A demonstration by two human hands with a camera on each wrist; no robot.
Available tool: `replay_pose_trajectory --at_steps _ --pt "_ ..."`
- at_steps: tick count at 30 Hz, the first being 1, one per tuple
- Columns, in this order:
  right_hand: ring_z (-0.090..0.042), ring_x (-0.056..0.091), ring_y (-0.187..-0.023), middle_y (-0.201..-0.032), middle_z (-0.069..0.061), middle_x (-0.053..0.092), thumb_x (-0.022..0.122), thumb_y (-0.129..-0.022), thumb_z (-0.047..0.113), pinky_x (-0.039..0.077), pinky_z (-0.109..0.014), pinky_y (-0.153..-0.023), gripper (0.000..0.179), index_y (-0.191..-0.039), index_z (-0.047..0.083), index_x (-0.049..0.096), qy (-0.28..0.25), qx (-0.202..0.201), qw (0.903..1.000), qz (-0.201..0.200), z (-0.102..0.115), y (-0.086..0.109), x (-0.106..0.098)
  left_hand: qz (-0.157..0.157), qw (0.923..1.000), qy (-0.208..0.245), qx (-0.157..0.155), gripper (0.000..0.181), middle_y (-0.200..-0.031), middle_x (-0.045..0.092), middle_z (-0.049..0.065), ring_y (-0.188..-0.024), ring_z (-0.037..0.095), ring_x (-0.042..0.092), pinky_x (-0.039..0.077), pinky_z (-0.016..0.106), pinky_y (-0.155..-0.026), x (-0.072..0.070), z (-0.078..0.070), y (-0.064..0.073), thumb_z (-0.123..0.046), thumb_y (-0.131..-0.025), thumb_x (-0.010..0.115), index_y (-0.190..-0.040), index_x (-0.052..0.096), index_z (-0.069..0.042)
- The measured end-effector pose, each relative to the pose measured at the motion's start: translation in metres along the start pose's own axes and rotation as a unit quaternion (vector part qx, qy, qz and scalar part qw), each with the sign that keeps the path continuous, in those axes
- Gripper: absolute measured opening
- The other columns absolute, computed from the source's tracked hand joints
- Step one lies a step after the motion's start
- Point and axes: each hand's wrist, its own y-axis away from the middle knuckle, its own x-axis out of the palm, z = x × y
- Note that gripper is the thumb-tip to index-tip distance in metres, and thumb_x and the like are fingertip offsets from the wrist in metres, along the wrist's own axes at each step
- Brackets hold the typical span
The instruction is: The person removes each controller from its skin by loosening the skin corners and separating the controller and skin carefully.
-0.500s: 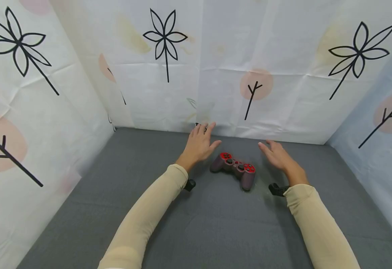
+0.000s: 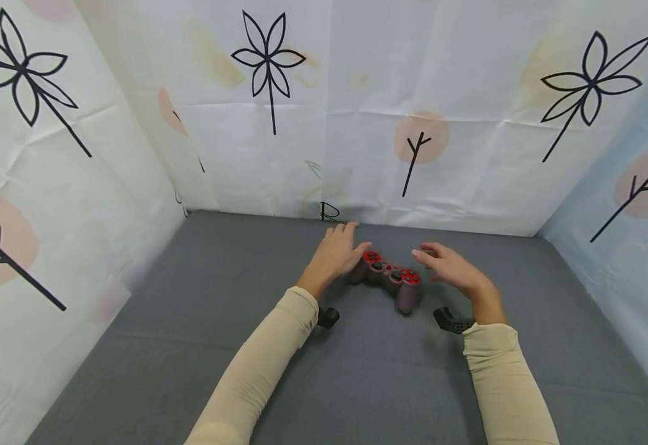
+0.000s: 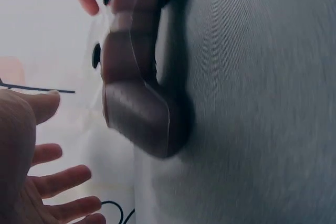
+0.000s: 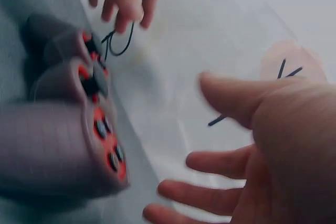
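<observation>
A game controller, dark with red button areas and two thumbsticks, lies on the grey cloth. Just at its left grip, my left hand hovers with fingers spread and thumb toward the controller. My right hand is raised on the other side, a little to the right of the controller, fingers loosely extended. In the left wrist view the controller's side stands beyond my spread fingers. The right wrist view shows the controller's red buttons left of my fingers. Neither hand holds anything.
Grey cloth covers the table. A white patterned curtain hangs behind it and along both sides. Black wrist mounts project below the wrists.
Both hands have come lower and closer to the controller, the left moving slightly right and the right moving left. The controller lies where it was.
</observation>
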Motion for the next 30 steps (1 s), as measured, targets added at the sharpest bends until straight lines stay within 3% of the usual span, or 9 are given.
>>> replay_pose_trajectory --at_steps 9,13,20,24,30 --pt "-0.05 0.045 -0.14 -0.158 -0.036 0.032 0.054 -0.105 0.041 0.052 -0.054 -0.104 0.077 -0.157 -0.007 0.024 0.029 0.027 0.999 0.02 0.001 0.002 0.014 0.024 0.9989 0.038 -0.012 0.062 -0.147 0.056 0.009 -0.143 0.033 0.047 0.044 0.049 -0.115 0.013 -0.007 0.004 -0.051 -0.104 0.052 -0.155 0.04 -0.017" --pt "-0.049 0.048 -0.137 -0.156 -0.037 0.035 0.058 -0.103 0.038 0.056 -0.05 -0.098 0.078 -0.156 -0.008 0.026 0.041 0.021 0.9985 0.029 -0.002 0.001 0.016 0.024 0.998 0.055 -0.022 0.062 -0.141 0.06 0.008 -0.141 0.031 0.049 0.045 0.049 -0.112 0.017 -0.008 0.005 -0.051 -0.103 0.054 -0.154 0.04 -0.019" --pt "-0.043 0.061 -0.123 -0.15 -0.035 0.043 0.063 -0.1 0.034 0.06 -0.044 -0.09 0.074 -0.15 -0.014 0.035 0.068 0.009 0.9971 0.033 -0.005 -0.002 0.018 0.039 0.9982 0.033 -0.03 0.058 -0.143 0.061 0.008 -0.138 0.029 0.052 0.046 0.045 -0.113 0.019 -0.009 0.007 -0.052 -0.102 0.056 -0.146 0.052 -0.015" --pt "-0.041 0.062 -0.121 -0.148 -0.035 0.046 0.064 -0.1 0.033 0.06 -0.043 -0.089 0.073 -0.149 -0.015 0.037 0.069 0.005 0.997 0.034 -0.007 -0.005 0.019 0.05 0.998 0.02 -0.033 0.054 -0.137 0.065 0.008 -0.128 0.026 0.059 0.05 0.042 -0.108 0.021 -0.008 0.007 -0.051 -0.103 0.054 -0.141 0.058 -0.012" --pt "-0.036 0.069 -0.11 -0.145 -0.035 0.049 0.065 -0.1 0.033 0.06 -0.042 -0.087 0.071 -0.147 -0.014 0.04 0.079 -0.01 0.9966 0.023 -0.008 -0.006 0.022 0.072 0.9959 0.039 -0.039 0.057 -0.134 0.066 0.009 -0.119 0.023 0.063 0.053 0.042 -0.103 0.024 -0.004 0.005 -0.053 -0.103 0.052 -0.14 0.058 -0.011"
